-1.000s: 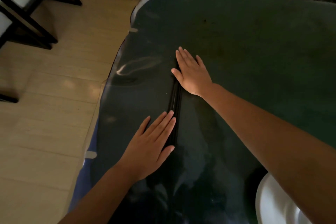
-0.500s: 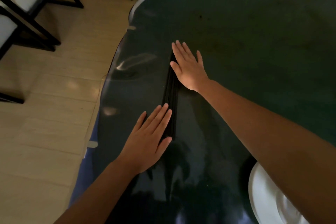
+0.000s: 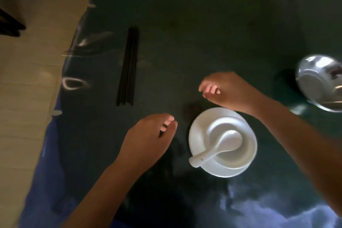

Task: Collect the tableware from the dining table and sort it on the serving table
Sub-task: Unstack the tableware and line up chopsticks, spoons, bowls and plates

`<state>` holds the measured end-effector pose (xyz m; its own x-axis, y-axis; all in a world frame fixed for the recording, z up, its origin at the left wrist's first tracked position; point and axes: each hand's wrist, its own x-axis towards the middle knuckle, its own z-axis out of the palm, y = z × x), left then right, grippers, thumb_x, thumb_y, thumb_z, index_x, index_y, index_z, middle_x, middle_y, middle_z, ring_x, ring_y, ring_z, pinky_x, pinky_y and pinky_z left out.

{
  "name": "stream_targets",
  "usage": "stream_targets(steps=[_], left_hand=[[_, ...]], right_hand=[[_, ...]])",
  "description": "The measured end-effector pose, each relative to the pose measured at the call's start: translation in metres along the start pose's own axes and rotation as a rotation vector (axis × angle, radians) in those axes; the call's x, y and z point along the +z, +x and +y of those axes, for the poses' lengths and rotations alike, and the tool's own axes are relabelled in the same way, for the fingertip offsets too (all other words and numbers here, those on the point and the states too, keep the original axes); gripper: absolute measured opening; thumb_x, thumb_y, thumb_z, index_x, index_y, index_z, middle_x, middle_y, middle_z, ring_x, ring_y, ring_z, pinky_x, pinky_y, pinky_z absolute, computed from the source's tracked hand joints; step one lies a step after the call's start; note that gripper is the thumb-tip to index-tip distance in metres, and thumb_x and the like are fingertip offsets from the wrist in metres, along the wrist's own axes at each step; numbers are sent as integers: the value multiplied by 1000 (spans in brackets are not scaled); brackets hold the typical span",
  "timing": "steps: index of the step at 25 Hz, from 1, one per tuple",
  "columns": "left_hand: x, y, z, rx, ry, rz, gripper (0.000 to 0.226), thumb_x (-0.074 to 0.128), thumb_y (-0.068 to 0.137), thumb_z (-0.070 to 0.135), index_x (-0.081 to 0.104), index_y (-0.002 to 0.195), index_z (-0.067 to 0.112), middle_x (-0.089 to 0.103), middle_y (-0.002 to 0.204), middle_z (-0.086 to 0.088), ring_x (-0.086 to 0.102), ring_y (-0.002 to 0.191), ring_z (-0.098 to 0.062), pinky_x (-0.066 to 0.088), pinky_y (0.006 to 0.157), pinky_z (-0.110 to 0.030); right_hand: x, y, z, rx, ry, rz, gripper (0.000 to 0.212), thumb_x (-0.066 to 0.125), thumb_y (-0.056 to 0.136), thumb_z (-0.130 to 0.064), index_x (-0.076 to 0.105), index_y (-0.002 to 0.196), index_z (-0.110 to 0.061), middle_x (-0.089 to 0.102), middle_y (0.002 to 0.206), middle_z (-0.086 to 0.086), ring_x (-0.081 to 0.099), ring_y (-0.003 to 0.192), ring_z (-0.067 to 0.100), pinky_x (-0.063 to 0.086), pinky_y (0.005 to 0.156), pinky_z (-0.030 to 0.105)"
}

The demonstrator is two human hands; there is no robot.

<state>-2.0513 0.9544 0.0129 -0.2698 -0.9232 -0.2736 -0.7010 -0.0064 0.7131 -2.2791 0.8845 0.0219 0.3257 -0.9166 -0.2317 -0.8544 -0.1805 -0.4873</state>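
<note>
A bundle of black chopsticks [image 3: 128,66] lies straight on the dark green table [image 3: 203,24], near its left edge. A white bowl [image 3: 247,135] stands on a white plate [image 3: 195,131] at the near middle, and a white spoon [image 3: 220,145] rests in the bowl with its handle pointing toward me. My left hand [image 3: 148,135] hovers just left of the plate, fingers curled in, holding nothing. My right hand [image 3: 229,92] hangs just beyond the plate, also curled and empty. Neither hand touches the chopsticks. The picture is blurred by motion.
A shiny metal bowl [image 3: 320,83] sits at the right edge of the view. A clear cover over the tablecloth gives glare along the left edge. Pale wooden floor [image 3: 27,79] lies to the left, with black chair legs [image 3: 11,24] at the far left.
Both hands have lifted off the chopsticks and pulled back toward me, fingers curling in. The view has swung right, showing the whole plate, bowl and spoon and the metal bowl.
</note>
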Motion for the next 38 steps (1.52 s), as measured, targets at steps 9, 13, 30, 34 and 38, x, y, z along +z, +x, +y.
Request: stream_targets(steps=[9, 13, 30, 34, 38], left_hand=[[68, -30, 29, -259, -141, -214, 20, 50, 84, 36, 65, 95, 27, 66, 84, 15, 64, 71, 0, 47, 63, -17], [75, -35, 36, -248, -287, -213, 28, 49, 89, 17, 63, 68, 25, 60, 54, 13, 54, 47, 0, 44, 50, -13], [40, 37, 14, -368, -995, 123, 21, 48, 93, 13, 68, 93, 16, 75, 90, -4, 71, 85, -13, 56, 68, -21], [32, 86, -14, -465, -855, 264, 22, 50, 91, 9, 67, 105, 13, 68, 94, 0, 66, 89, -12, 55, 66, -17], [29, 118, -39, -426, -648, 430, 24, 51, 91, 10, 67, 109, 13, 62, 79, 17, 62, 72, -3, 48, 52, -5]], right_hand=[[29, -119, 32, 99, -130, 127, 26, 59, 85, -26, 64, 110, -24, 65, 107, -4, 55, 100, 19, 47, 78, 34], [43, -114, 27, 52, -485, -4, 32, 36, 92, -27, 54, 118, -25, 59, 115, -4, 50, 105, 20, 41, 84, 32], [-11, 58, 15, 307, 495, 146, 23, 61, 81, -5, 70, 101, -14, 69, 96, 3, 69, 79, 13, 58, 69, 22], [-8, 130, 9, 278, 413, 104, 27, 60, 81, 0, 68, 106, -8, 68, 110, 12, 67, 93, 24, 59, 79, 34], [10, 183, 5, 270, 374, 66, 29, 59, 82, 2, 67, 109, -5, 67, 114, 16, 67, 96, 28, 58, 82, 39]])
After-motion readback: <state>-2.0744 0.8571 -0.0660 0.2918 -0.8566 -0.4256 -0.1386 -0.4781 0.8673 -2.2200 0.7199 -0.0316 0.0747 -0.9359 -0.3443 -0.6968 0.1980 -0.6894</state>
